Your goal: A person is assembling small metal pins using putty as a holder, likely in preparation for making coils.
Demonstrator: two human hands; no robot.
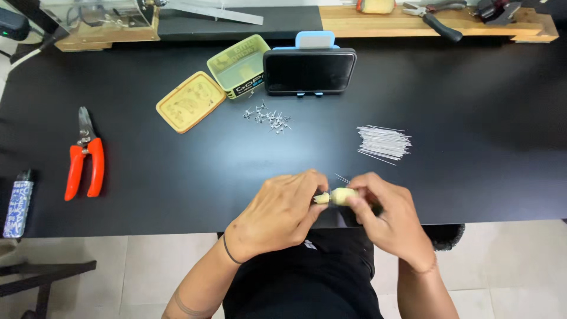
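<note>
Fingers (354, 204) of both hands pinched shut on pale yellow piece (339, 195)

Bright, even overhead light — soft sheen on the black table (177, 177), sharp focus, slight wide-angle bowing at edges.

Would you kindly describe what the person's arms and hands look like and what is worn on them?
Both forearms are bare, with no sleeves or gloves. The left hand has a thin dark band at the wrist, and a dark line marking rings that forearm lower down. The right hand shows no band or ring.
</note>
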